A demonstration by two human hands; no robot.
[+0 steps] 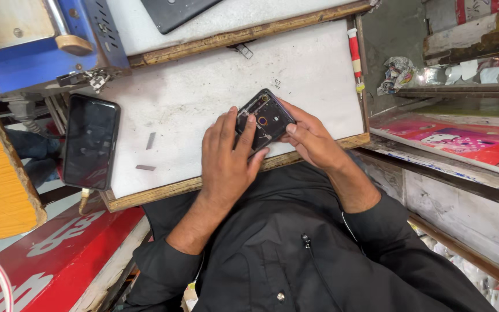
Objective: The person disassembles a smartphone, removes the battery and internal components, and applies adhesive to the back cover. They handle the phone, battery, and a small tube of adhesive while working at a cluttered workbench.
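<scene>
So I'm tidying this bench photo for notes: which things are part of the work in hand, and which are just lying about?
In hand:
- opened phone, held by both hands
- left hand
- right hand

Lying about:
- black phone at the board's left edge
- red and white screwdriver at the right edge
- two small metal strips
- dark tablet above

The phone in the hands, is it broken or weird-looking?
It looks opened up: the small dark phone, held by the left hand and right hand, has no back cover, so its inner parts show. Another black phone hangs over the white worktop's left edge.
</scene>
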